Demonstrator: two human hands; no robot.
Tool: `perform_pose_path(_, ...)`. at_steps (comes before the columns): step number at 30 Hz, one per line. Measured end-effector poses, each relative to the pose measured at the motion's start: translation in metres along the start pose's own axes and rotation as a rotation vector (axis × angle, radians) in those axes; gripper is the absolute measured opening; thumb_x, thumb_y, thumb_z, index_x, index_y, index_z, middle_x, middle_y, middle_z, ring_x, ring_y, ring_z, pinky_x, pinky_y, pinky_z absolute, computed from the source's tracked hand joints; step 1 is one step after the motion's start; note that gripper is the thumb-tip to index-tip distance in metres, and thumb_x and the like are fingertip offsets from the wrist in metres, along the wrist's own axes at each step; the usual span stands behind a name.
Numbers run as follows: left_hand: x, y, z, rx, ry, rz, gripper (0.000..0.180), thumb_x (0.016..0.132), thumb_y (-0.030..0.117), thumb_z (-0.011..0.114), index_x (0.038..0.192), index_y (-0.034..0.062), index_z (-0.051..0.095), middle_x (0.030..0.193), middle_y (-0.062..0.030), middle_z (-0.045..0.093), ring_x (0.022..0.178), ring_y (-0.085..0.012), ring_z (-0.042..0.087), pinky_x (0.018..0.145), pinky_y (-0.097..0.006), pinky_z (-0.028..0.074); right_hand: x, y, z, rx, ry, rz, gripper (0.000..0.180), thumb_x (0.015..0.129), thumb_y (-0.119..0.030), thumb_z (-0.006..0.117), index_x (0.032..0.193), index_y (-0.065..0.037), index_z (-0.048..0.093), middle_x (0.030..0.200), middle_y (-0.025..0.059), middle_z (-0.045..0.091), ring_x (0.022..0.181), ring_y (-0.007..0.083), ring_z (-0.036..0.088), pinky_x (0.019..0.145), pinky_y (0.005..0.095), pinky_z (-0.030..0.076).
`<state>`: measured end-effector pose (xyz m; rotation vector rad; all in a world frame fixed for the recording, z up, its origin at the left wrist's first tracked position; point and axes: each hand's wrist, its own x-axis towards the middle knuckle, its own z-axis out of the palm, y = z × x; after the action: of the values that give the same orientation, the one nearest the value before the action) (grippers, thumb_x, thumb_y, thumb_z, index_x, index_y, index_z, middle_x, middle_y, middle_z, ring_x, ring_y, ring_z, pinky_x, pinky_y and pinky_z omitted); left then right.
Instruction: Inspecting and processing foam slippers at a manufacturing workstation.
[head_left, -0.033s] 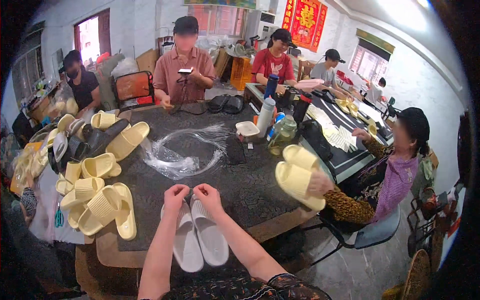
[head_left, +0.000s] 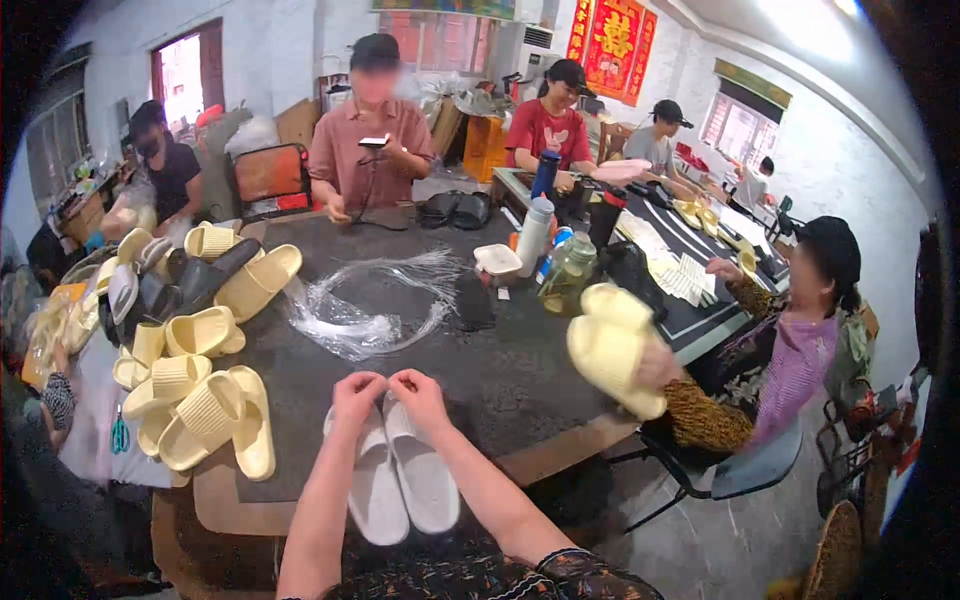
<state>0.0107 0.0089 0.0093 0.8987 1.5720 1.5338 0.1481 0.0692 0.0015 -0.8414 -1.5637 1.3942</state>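
A pair of light grey slippers (head_left: 428,488) lies side by side at the table's near edge, soles toward me. Over their straps, my left hand (head_left: 357,396) and my right hand (head_left: 416,398) meet with fingertips pinched close together. Both are closed; whatever is between the fingers is too small to make out. Beyond them lies a loose bundle of thin clear plastic strands (head_left: 352,325). A pile of cream slippers (head_left: 208,408), with some black and grey ones, covers the table's left side.
At right, a seated co-worker's hand (head_left: 657,365) holds a pair of cream slippers (head_left: 606,352) over the table edge. A glass jar (head_left: 570,272), bottles (head_left: 536,235) and a small white tub (head_left: 497,261) stand at the back right. Across the table, a person (head_left: 372,150) holds a phone.
The co-worker's cream slippers have shifted slightly to the right and up. My hands stay together over the grey slippers.
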Motion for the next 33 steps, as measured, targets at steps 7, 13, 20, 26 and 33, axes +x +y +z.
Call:
perform_pose_path(7, 0.001, -0.002, 0.000, -0.037, 0.017, 0.136, 0.014, 0.082, 0.015, 0.070, 0.090, 0.0023, 0.070, 0.079, 0.0020, 0.065, 0.072, -0.0066, 0.056, 0.065, -0.022, 0.045, 0.002, 0.008, -0.002, -0.002, 0.022, 0.031, 0.012, 0.087, -0.013, 0.065, 0.089, -0.002, 0.067, 0.078, -0.0026, 0.063, 0.073, 0.0044, 0.054, 0.067, 0.0217, 0.045)
perform_pose_path(13, -0.001, -0.002, 0.000, -0.063, 0.025, 0.131, 0.015, 0.083, 0.014, 0.069, 0.092, 0.0013, 0.069, 0.083, 0.0021, 0.065, 0.073, -0.0058, 0.056, 0.067, -0.022, 0.044, 0.001, 0.007, -0.002, 0.030, 0.049, -0.024, 0.015, 0.087, -0.016, 0.066, 0.091, -0.002, 0.067, 0.075, -0.0035, 0.061, 0.067, 0.0042, 0.052, 0.061, 0.0220, 0.043)
perform_pose_path(20, 0.005, -0.006, -0.001, -0.111, 0.013, 0.131, 0.013, 0.083, 0.009, 0.069, 0.092, 0.0009, 0.070, 0.082, 0.0000, 0.066, 0.076, -0.0073, 0.058, 0.069, -0.022, 0.047, 0.003, 0.010, -0.002, -0.004, 0.016, -0.028, 0.014, 0.088, -0.016, 0.065, 0.090, -0.002, 0.067, 0.075, -0.0039, 0.061, 0.068, 0.0034, 0.051, 0.061, 0.0209, 0.042)
perform_pose_path(26, 0.002, -0.010, 0.000, -0.006, -0.089, 0.197, 0.012, 0.084, 0.010, 0.069, 0.093, 0.0014, 0.069, 0.084, -0.0005, 0.066, 0.078, -0.0071, 0.058, 0.071, -0.023, 0.047, 0.003, 0.011, -0.003, -0.034, -0.026, -0.011, 0.014, 0.088, -0.015, 0.064, 0.091, -0.002, 0.067, 0.078, -0.0017, 0.064, 0.073, 0.0050, 0.056, 0.066, 0.0224, 0.046)
perform_pose_path(33, 0.000, -0.009, -0.003, -0.040, -0.002, 0.090, 0.015, 0.082, 0.013, 0.070, 0.091, 0.0014, 0.070, 0.083, 0.0007, 0.067, 0.076, -0.0065, 0.057, 0.070, -0.022, 0.046, 0.004, 0.019, 0.000, -0.038, -0.001, -0.034, 0.015, 0.086, -0.016, 0.065, 0.088, -0.001, 0.067, 0.075, -0.0014, 0.063, 0.069, 0.0053, 0.055, 0.063, 0.0231, 0.045)
